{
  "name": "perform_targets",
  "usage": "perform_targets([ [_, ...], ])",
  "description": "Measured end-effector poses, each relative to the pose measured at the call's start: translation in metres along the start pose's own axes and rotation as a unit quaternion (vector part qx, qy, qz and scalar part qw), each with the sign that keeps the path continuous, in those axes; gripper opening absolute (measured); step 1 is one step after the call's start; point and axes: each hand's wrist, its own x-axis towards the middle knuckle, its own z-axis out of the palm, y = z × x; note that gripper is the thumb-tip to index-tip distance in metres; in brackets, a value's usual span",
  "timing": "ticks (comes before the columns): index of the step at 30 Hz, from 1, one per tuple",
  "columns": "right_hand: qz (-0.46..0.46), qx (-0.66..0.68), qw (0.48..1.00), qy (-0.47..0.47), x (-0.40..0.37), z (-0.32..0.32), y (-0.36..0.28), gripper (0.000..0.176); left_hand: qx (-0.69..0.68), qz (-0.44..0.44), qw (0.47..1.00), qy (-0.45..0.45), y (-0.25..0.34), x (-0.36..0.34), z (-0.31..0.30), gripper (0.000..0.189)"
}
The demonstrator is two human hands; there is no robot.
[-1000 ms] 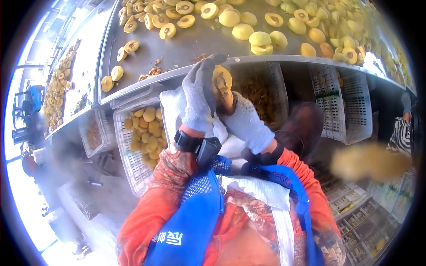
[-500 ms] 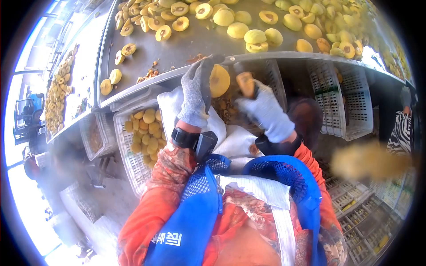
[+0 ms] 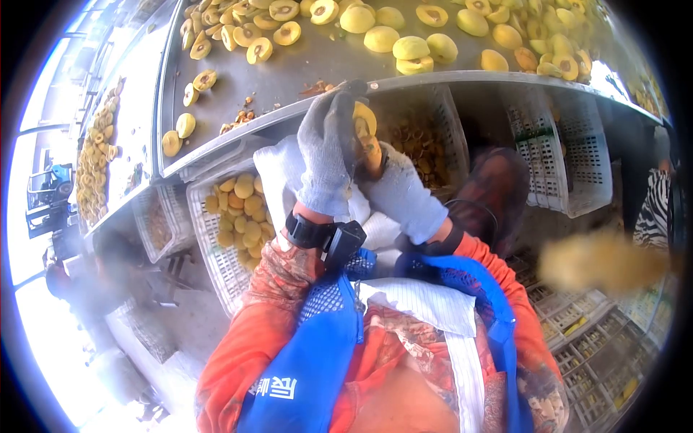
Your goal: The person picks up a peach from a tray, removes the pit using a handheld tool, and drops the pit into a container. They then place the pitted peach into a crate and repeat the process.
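Note:
Just in front of the metal table's near edge, my left hand (image 3: 325, 151), in a grey glove with dark fingers, is closed around a halved yellow peach (image 3: 366, 117). My right hand (image 3: 408, 193), also gloved, grips a hand tool by its orange-brown handle (image 3: 369, 150). The tool is held against or very near the cut face of the peach; its working end is hidden by the fruit and fingers. Pale cloth or sacking (image 3: 278, 169) lies beneath my hands.
Peach halves (image 3: 410, 49) are spread over the metal table (image 3: 317, 61), with scraps (image 3: 245, 117) near its edge. A white crate of peaches (image 3: 209, 245) stands at left, a crate of pits (image 3: 451, 126) below the table, and more crates (image 3: 538, 155) to the right.
My right hand has moved left and in toward the left hand, bringing the tool to the peach. My left hand stays nearly in place, with the peach now turned more edge-on.

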Motion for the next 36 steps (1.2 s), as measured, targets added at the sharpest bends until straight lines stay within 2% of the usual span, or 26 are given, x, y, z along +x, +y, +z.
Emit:
perform_targets([
  [2, -0.012, -0.002, 1.0, 0.01, 0.003, -0.004, -0.003, 0.021, -0.147, -0.098, 0.984, 0.015, -0.008, 0.003, 0.007, 0.029],
  [4, -0.019, 0.043, 0.998, 0.04, 0.002, -0.01, -0.016, 0.021, 0.022, 0.034, 0.999, -0.001, 0.0, 0.01, 0.005, 0.03],
  [5, -0.028, 0.023, 0.998, 0.05, 0.003, -0.011, -0.017, 0.02, 0.107, 0.102, 0.989, -0.006, 0.005, 0.013, 0.004, 0.03],
  [8, -0.081, -0.046, 0.992, 0.086, 0.008, -0.009, -0.012, 0.019, -0.168, -0.008, 0.985, 0.033, 0.01, 0.01, 0.015, 0.03],
  [10, -0.141, -0.11, 0.977, 0.114, 0.008, -0.007, -0.004, 0.018, -0.143, 0.016, 0.989, 0.022, 0.004, 0.007, 0.015, 0.029],
  [12, -0.055, -0.064, 0.996, 0.038, 0.004, -0.015, -0.012, 0.02, -0.131, 0.01, 0.991, 0.016, 0.001, 0.003, 0.014, 0.029],
  [14, -0.03, -0.069, 0.997, -0.001, 0.002, -0.019, -0.01, 0.023, -0.13, -0.023, 0.991, 0.013, 0.003, 0.0, 0.009, 0.028],
  [17, -0.053, -0.153, 0.987, -0.02, 0.006, -0.026, 0.006, 0.026, -0.116, -0.099, 0.988, -0.03, 0.002, 0.002, 0.009, 0.027],
  [19, -0.038, -0.2, 0.977, -0.062, 0.012, -0.038, 0.002, 0.026, -0.123, -0.103, 0.987, -0.015, -0.002, 0.003, 0.011, 0.028],
  [20, -0.06, -0.186, 0.979, -0.05, 0.012, -0.038, 0.002, 0.025, -0.126, -0.105, 0.986, -0.008, -0.003, 0.002, 0.011, 0.028],
  [23, -0.109, -0.144, 0.983, 0.001, 0.013, -0.033, 0.005, 0.025, -0.208, -0.093, 0.974, 0.013, 0.014, 0.007, 0.013, 0.028],
  [25, -0.117, -0.114, 0.986, 0.045, 0.014, -0.026, 0.004, 0.024, -0.006, 0.066, 0.997, 0.025, 0.011, 0.01, 0.012, 0.027],
  [26, -0.111, -0.118, 0.986, 0.042, 0.014, -0.027, 0.003, 0.025, 0.097, 0.143, 0.985, 0.027, 0.009, 0.009, 0.012, 0.027],
  [31, -0.037, -0.131, 0.991, -0.005, 0.007, -0.028, -0.007, 0.028, 0.009, 0.095, 0.995, -0.02, 0.015, 0.003, 0.007, 0.027],
  [34, -0.041, -0.113, 0.993, -0.018, 0.006, -0.031, -0.005, 0.028, 0.044, 0.117, 0.989, -0.08, 0.009, 0.008, 0.0, 0.029],
  [35, 0.043, -0.008, 0.997, -0.059, 0.006, -0.035, -0.011, 0.027, 0.075, 0.137, 0.982, -0.103, 0.008, 0.011, 0.0, 0.031],
  [36, 0.125, 0.095, 0.983, -0.099, 0.005, -0.042, -0.019, 0.025, -0.079, 0.033, 0.993, -0.085, 0.009, 0.009, 0.004, 0.032],
])
